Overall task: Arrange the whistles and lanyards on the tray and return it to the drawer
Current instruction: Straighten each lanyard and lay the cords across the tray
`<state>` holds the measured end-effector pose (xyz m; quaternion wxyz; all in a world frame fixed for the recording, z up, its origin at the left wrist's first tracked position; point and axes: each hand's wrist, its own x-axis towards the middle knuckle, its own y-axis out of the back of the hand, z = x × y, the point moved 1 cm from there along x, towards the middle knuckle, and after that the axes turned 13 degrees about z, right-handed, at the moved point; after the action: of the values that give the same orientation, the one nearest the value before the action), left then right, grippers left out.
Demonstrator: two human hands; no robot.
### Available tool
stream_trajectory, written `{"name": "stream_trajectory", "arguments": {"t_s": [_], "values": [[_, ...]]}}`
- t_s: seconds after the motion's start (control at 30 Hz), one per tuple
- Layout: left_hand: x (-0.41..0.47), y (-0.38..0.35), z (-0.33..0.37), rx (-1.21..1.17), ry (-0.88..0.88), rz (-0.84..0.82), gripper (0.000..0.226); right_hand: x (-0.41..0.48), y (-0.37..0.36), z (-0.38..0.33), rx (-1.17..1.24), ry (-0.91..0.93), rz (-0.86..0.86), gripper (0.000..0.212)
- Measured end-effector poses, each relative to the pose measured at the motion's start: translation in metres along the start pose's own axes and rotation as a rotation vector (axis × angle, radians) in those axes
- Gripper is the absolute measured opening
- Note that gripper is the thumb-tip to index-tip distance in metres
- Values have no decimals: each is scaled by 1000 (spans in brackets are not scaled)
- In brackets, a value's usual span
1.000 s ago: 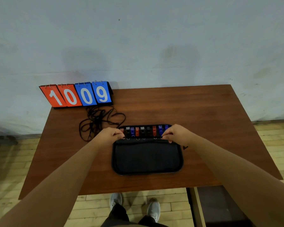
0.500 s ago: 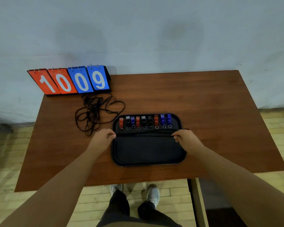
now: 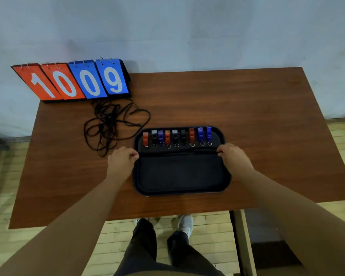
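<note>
Pale wooden floorboards lie nearest to us, under the front edge of the brown wooden worktop (image 3: 247, 108), and below the right corner there is a dark opening that may be the drawer, though we cannot be sure.

On the worktop, close to us, sits the dark rounded rectangular tray (image 3: 182, 193). A black cloth (image 3: 179, 172) covers its near part. Our left hand (image 3: 121, 161) is at the left side of the tray and our right hand (image 3: 232, 156) at the right side; on each, the grip is closed, the fingers curled together on the far edge of this cloth. We cannot tell if they also touch the tray rim.

Just beyond the cloth edge, the row of small red, black and blue plastic whistles (image 3: 176, 136) lies in the far part of the tray, each with a little metal ring toward us.

Farther, to the left and outside the tray, the tangled black cord lanyards (image 3: 112, 124) are on the worktop. Behind them the red and blue flip scoreboard (image 3: 72, 81) stands against the pale wall.

We judge the whistles are arranged and the cloth is being set. The next move calls for bringing the lanyards onto the tray, without pushing the row.
</note>
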<state>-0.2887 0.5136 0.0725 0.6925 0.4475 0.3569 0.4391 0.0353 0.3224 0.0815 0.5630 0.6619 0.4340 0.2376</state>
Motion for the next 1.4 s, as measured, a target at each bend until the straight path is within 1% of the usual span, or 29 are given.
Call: {"name": "stream_trajectory", "arguments": {"t_s": [0.3, 0.47, 0.8, 0.93, 1.13, 1.27, 1.4], "values": [[0, -13, 0, -14, 1, 6, 12, 5, -11, 10, -135, 124, 140, 20], [-2, -18, 0, -1, 5, 20, 12, 5, -15, 9, -121, 125, 191, 6], [-4, -31, 0, -38, 16, 93, 12, 3, -30, 17, -241, 74, 256, 16], [-5, -35, 3, -37, 23, 113, 13, 3, -35, 16, -219, 35, 290, 16], [-8, -29, 3, -42, 58, 114, 16, -2, -34, 8, -176, -15, 277, 26], [-7, -5, 3, -72, 53, 137, 9, -4, -14, -7, -114, -35, 275, 27], [3, 25, 0, -80, 65, 169, 8, 8, 11, -40, -36, -26, 276, 26]]}}
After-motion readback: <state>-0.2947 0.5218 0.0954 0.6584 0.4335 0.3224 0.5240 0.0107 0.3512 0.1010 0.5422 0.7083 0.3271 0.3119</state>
